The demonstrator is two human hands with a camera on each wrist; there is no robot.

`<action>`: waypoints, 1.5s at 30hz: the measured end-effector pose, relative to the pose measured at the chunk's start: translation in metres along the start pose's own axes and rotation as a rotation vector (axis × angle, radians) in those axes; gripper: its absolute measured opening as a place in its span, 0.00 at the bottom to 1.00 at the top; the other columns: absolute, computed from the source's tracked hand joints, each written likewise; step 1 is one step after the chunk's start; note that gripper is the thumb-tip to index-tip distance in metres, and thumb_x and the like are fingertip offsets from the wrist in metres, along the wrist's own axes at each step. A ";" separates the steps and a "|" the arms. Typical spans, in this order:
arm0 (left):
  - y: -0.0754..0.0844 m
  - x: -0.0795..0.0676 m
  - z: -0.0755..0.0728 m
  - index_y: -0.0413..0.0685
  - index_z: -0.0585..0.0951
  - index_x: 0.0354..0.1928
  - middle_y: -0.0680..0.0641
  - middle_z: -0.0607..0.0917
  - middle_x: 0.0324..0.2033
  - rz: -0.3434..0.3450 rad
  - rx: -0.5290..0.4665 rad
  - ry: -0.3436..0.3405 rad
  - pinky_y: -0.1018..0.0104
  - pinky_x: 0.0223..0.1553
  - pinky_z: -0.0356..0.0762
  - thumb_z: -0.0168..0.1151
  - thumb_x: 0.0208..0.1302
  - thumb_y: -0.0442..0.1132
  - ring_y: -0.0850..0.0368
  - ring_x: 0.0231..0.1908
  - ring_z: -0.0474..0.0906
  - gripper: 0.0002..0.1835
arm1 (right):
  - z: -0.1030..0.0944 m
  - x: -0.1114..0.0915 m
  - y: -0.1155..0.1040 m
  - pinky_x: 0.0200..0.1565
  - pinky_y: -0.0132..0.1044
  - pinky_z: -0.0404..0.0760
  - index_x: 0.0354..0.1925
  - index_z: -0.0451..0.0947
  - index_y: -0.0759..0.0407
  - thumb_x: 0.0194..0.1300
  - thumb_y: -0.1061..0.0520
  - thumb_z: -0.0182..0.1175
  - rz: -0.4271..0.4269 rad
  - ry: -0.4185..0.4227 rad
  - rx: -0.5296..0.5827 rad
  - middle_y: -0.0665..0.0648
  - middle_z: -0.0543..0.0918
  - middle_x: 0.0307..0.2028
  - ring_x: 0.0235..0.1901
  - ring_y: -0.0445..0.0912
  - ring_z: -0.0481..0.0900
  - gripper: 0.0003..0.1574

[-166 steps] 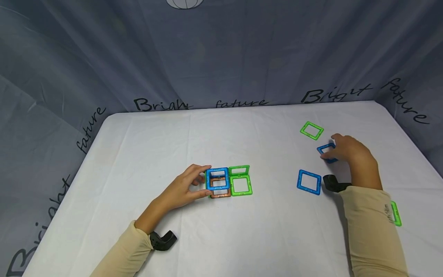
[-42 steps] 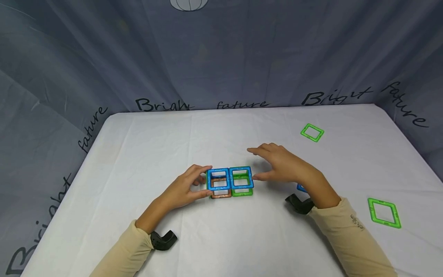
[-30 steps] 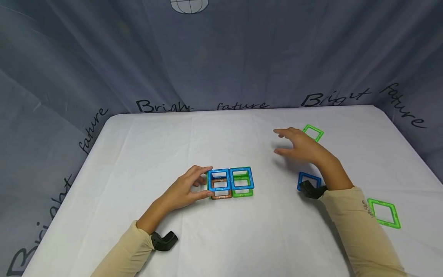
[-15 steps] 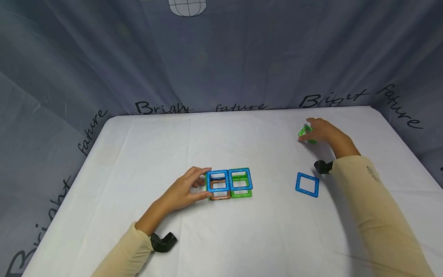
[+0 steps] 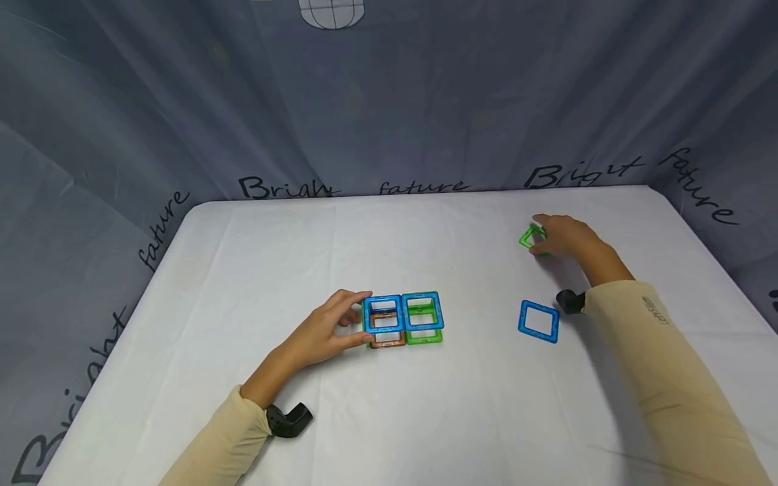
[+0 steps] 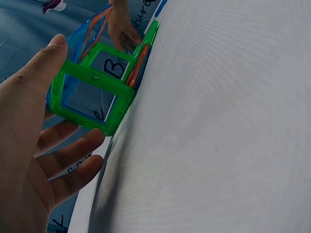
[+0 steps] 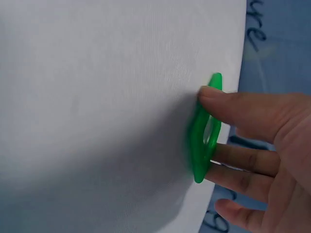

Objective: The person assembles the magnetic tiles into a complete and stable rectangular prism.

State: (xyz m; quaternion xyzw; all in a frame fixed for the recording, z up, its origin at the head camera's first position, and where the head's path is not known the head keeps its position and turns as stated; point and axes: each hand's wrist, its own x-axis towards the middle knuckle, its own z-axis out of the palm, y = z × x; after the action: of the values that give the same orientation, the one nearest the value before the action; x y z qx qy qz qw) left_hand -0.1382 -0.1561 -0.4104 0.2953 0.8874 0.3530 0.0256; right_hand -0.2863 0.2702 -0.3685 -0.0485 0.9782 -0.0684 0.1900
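Near the table's middle stands a two-cube build of square magnetic tiles. Its top has two blue tiles [image 5: 383,330] side by side, with an orange tile [image 5: 387,345] low on the left and a green tile [image 5: 424,340] low on the right. My left hand [image 5: 325,327] grips the build's left end between thumb and fingers; the left wrist view shows a green end tile [image 6: 121,104] there. At the back right, my right hand [image 5: 568,237] pinches a loose green square tile [image 7: 197,141], tilted up on edge, its thumb on one side and fingers on the other.
A loose blue square tile [image 5: 538,335] lies flat on the white table [image 5: 474,418], in front of the right hand. Grey curtains [image 5: 389,101] with handwriting rise behind the table's far edge. The right sleeve [image 5: 662,364] covers much of the right side.
A second blue tile went from the right side onto the green half of the build. My right hand then let go, moved back right and picked up the green tile. The left hand stayed put.
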 end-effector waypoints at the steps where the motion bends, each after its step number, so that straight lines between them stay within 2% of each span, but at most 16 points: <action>1: 0.000 0.000 0.000 0.52 0.64 0.65 0.52 0.73 0.47 0.001 0.001 0.000 0.66 0.43 0.77 0.65 0.55 0.50 0.60 0.42 0.77 0.36 | 0.000 -0.003 -0.002 0.57 0.65 0.59 0.66 0.50 0.70 0.57 0.52 0.62 -0.017 0.003 0.000 0.77 0.60 0.60 0.58 0.70 0.59 0.48; 5: 0.000 0.001 0.001 0.51 0.64 0.64 0.52 0.73 0.47 0.002 0.007 0.001 0.67 0.43 0.77 0.65 0.55 0.50 0.60 0.42 0.77 0.36 | 0.001 -0.021 -0.015 0.56 0.65 0.60 0.67 0.52 0.66 0.56 0.54 0.62 -0.112 0.027 0.041 0.77 0.60 0.60 0.58 0.69 0.60 0.47; 10: 0.001 0.001 0.000 0.49 0.64 0.64 0.51 0.73 0.48 0.007 0.004 0.003 0.66 0.43 0.78 0.65 0.55 0.50 0.59 0.42 0.77 0.36 | 0.001 -0.043 -0.039 0.53 0.62 0.67 0.67 0.54 0.61 0.54 0.57 0.63 -0.224 0.083 0.095 0.75 0.63 0.59 0.55 0.65 0.66 0.46; 13: 0.001 0.000 0.000 0.49 0.64 0.64 0.50 0.73 0.48 0.011 0.007 0.003 0.66 0.43 0.78 0.65 0.55 0.49 0.59 0.42 0.77 0.36 | 0.001 -0.054 -0.052 0.52 0.60 0.69 0.67 0.54 0.60 0.55 0.56 0.63 -0.265 0.103 0.082 0.72 0.64 0.59 0.55 0.64 0.68 0.46; 28: 0.001 0.001 0.000 0.51 0.64 0.64 0.51 0.73 0.47 -0.001 0.004 0.001 0.65 0.43 0.78 0.65 0.55 0.49 0.59 0.41 0.77 0.36 | 0.003 -0.090 -0.089 0.48 0.54 0.75 0.67 0.56 0.53 0.54 0.55 0.64 -0.383 0.155 0.023 0.66 0.68 0.59 0.50 0.60 0.75 0.46; 35: 0.001 0.000 0.000 0.50 0.64 0.64 0.51 0.73 0.47 -0.012 0.004 -0.004 0.66 0.43 0.77 0.65 0.55 0.49 0.59 0.41 0.77 0.36 | 0.011 -0.098 -0.096 0.45 0.50 0.78 0.67 0.58 0.53 0.54 0.56 0.65 -0.454 0.180 0.057 0.64 0.71 0.57 0.47 0.56 0.78 0.45; 41: 0.002 0.000 0.000 0.50 0.64 0.65 0.51 0.73 0.47 -0.001 0.001 -0.001 0.66 0.43 0.77 0.64 0.55 0.50 0.60 0.41 0.77 0.36 | 0.025 -0.106 -0.100 0.49 0.52 0.76 0.66 0.59 0.53 0.54 0.57 0.65 -0.481 0.181 0.153 0.63 0.70 0.58 0.52 0.56 0.74 0.44; 45: 0.002 0.000 -0.001 0.51 0.64 0.65 0.52 0.73 0.47 -0.010 0.004 -0.002 0.66 0.43 0.77 0.64 0.55 0.50 0.60 0.41 0.77 0.36 | 0.037 -0.108 -0.102 0.50 0.50 0.76 0.66 0.60 0.55 0.53 0.57 0.66 -0.532 0.181 0.183 0.62 0.71 0.58 0.53 0.54 0.73 0.44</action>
State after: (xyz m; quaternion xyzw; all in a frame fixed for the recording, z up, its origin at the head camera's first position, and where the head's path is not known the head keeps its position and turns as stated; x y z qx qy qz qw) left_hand -0.1373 -0.1557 -0.4089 0.2914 0.8895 0.3509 0.0275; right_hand -0.1657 0.1780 -0.3478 -0.2797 0.9338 -0.2079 0.0809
